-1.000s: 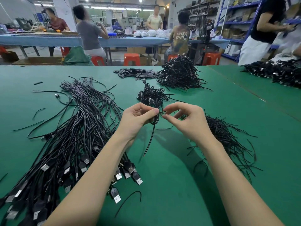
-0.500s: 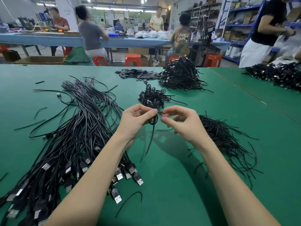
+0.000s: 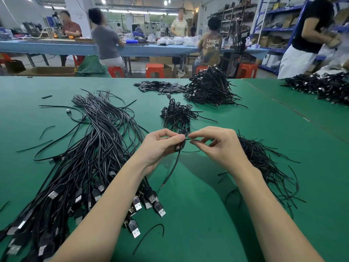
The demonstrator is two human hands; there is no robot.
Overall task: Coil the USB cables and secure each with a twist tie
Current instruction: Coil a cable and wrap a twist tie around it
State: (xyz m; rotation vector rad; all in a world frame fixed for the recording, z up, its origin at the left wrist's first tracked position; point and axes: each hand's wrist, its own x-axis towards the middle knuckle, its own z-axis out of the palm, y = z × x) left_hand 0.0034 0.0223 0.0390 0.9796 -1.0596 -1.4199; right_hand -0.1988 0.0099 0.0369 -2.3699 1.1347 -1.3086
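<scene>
Head view, hands (image 3: 160, 146) pinching thin black coiled cable (image 3: 182, 144), wiry twist tie (image 3: 188, 139)

My two bare forearms rising from the lower frame, left hand (image 3: 160, 144) and right hand (image 3: 217, 144) pinching fingertip to fingertip at centre

The left hand (image 3: 160, 146) hides most of the coiled cable (image 3: 182, 145); the twist tie (image 3: 189, 139) is too thin to make out

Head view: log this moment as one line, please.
step: tying coil | left hand: grips coiled cable | right hand: pinches twist tie | uncoiled cables: left on table
</scene>
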